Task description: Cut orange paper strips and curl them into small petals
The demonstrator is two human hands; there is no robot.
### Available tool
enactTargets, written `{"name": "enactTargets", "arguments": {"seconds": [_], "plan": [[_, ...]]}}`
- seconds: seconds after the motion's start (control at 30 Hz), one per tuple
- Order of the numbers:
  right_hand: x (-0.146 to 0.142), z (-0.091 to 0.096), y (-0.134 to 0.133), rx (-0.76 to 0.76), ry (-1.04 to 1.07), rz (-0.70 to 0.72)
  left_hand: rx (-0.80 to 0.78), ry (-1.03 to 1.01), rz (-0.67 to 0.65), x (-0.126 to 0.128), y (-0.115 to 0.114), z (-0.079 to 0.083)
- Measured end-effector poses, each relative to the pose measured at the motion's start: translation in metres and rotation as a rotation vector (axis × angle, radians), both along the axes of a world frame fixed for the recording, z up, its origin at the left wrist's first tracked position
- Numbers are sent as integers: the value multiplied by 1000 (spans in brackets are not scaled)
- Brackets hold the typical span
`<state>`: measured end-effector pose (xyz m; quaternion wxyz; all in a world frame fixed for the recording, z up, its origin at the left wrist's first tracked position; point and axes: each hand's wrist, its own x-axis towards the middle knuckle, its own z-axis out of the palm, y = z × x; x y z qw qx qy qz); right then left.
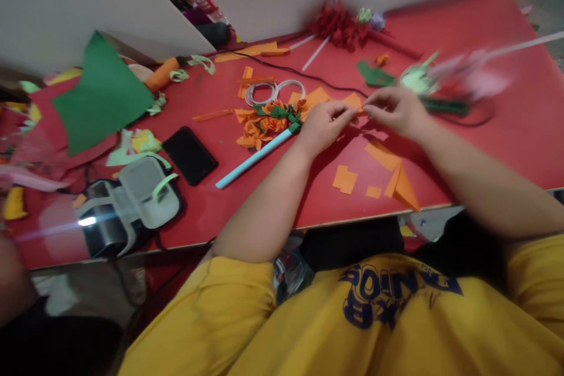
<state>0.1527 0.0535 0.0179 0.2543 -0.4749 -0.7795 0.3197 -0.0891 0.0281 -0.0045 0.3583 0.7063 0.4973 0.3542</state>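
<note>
Over the red table, my left hand (pixel 324 124) and my right hand (pixel 399 110) face each other with fingertips pinched. Between them is a small piece of orange paper (pixel 359 110), partly hidden by the fingers. Beside my left hand lies a bunch of orange paper flowers (pixel 264 123) with green paper leaves and a light blue stick (pixel 255 160). Below my hands are an orange paper square (pixel 345 180), a smaller scrap (pixel 373 192) and a folded orange sheet (pixel 402 187). More orange paper lies behind my left hand.
A black phone (pixel 190 155), an open grey case (pixel 147 191) and a green sheet (pixel 103 94) lie left on the red table (pixel 520 147). Red paper flowers (pixel 337 23) lie at the back. Rolls of tape (pixel 263 93) and a dark cable (pixel 308 75) sit beyond my hands.
</note>
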Motion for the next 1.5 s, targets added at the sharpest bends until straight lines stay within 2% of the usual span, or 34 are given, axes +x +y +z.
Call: {"name": "enactTargets", "arguments": {"seconds": [0.23, 0.33, 0.47, 0.67, 0.87, 1.17, 1.5], "plan": [[1, -5, 6, -212, 160, 6, 41, 34, -4, 0, 1, 0], [3, -13, 11, -233, 300, 25, 64, 41, 8, 0, 1, -2], [4, -23, 16, -209, 386, 62, 92, 8, 6, 0, 1, -4], [3, -27, 18, -66, 320, 64, 91, -73, 20, 1, 2, -6], [2, -25, 14, 61, 265, 47, 93, -55, 22, 0, 2, -6], [2, -22, 12, 91, 213, 30, 115, -45, -3, 0, 2, -6], [1, -26, 16, 114, 229, 33, 110, -30, 31, 1, 1, -6]]}}
